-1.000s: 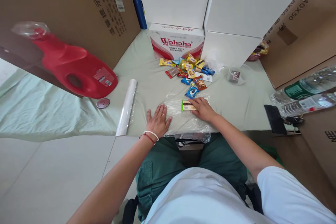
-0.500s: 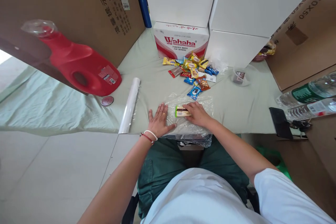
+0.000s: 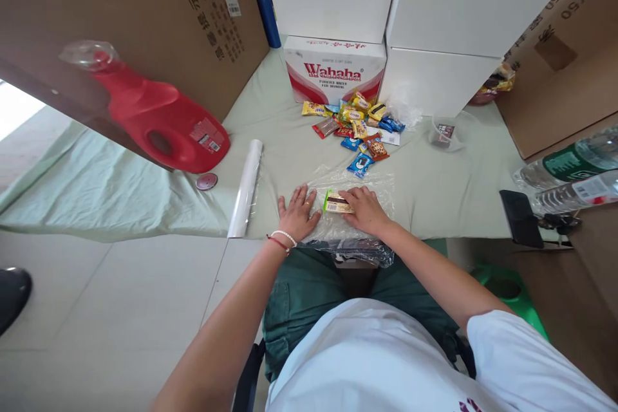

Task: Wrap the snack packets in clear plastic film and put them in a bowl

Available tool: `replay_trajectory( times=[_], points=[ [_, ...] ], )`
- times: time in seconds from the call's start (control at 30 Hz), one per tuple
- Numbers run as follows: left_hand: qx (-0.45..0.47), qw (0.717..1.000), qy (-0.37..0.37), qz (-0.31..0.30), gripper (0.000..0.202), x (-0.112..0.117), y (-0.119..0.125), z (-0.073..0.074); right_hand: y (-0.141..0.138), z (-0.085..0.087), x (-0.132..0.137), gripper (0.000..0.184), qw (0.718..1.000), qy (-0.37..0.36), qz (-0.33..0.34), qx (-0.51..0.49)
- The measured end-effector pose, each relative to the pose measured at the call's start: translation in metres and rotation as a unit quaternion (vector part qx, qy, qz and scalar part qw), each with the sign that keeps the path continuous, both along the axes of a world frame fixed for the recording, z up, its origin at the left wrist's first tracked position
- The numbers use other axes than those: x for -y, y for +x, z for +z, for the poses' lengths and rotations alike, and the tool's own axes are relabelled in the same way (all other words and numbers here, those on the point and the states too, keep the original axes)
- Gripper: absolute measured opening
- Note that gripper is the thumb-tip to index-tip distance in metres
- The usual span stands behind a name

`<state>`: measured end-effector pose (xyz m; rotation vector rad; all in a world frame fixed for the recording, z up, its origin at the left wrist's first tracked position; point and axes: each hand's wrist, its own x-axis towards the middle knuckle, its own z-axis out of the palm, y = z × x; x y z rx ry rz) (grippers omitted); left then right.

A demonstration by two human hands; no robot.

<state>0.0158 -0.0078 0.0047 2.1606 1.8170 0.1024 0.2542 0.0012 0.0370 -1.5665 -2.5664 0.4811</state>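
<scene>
The snack bar (image 3: 335, 204) lies on the plastic wrap (image 3: 360, 235) at the near edge of the worktop (image 3: 434, 196), long axis left to right, between the hands. Left hand (image 3: 298, 214) flat, fingers spread, just left of it; right hand (image 3: 365, 209) nearer, fingers on its right end, grip unclear

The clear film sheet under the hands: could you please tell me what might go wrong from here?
The film sheet hangs crumpled over the table edge; it may stick to itself or slide off. Only the right hand rests on the snack packet, so it could shift on the slick film. Film may cling to the flat left hand.
</scene>
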Motion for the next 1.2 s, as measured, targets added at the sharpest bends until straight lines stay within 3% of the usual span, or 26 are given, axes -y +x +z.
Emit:
replay_trajectory(
  times=[0.17, 0.3, 0.4, 0.47, 0.6, 0.7, 0.83, 0.9, 1.03, 1.13, 1.2],
  points=[
    [0.033, 0.999, 0.024, 0.015, 0.069, -0.002, -0.005, -0.008, 0.007, -0.004, -0.007, 0.067, 1.0, 0.002, 0.022, 0.002],
    [0.115, 0.988, 0.102, 0.022, 0.07, 0.003, -0.02, -0.014, 0.024, -0.003, -0.003, 0.08, 0.996, 0.035, 0.026, -0.078],
    [0.147, 0.973, 0.168, -0.059, 0.067, 0.016, -0.036, -0.011, 0.045, -0.004, 0.029, 0.065, 0.977, 0.115, 0.008, -0.178],
    [0.135, 0.968, 0.154, -0.142, 0.076, 0.027, -0.048, -0.006, 0.06, -0.009, 0.06, 0.06, 0.968, 0.144, 0.022, -0.204],
    [0.092, 0.964, 0.074, -0.239, 0.089, 0.044, -0.07, -0.004, 0.081, -0.037, 0.109, 0.065, 0.979, 0.124, 0.109, -0.12],
    [0.083, 0.962, 0.063, -0.251, 0.075, 0.046, -0.077, -0.008, 0.085, -0.056, 0.113, 0.051, 0.982, 0.142, 0.089, -0.092],
    [0.141, 0.967, 0.064, -0.202, 0.034, 0.037, -0.069, -0.007, 0.086, -0.055, 0.094, 0.03, 0.974, 0.119, 0.053, -0.185],
    [0.196, 0.966, 0.057, -0.158, 0.032, 0.027, -0.062, -0.003, 0.089, -0.044, 0.08, 0.026, 0.968, 0.066, 0.03, -0.241],
    [0.265, 0.963, 0.028, -0.03, 0.036, 0.0, -0.048, 0.01, 0.1, -0.015, 0.051, 0.032, 0.949, -0.042, -0.08, -0.302],
    [0.259, 0.965, 0.011, 0.03, 0.042, -0.019, -0.036, 0.019, 0.098, 0.006, 0.041, 0.041, 0.952, -0.005, -0.099, -0.29],
    [0.255, 0.966, 0.007, 0.039, 0.047, -0.029, -0.028, 0.022, 0.088, 0.012, 0.047, 0.064, 0.964, 0.058, -0.062, -0.252]
  ],
)
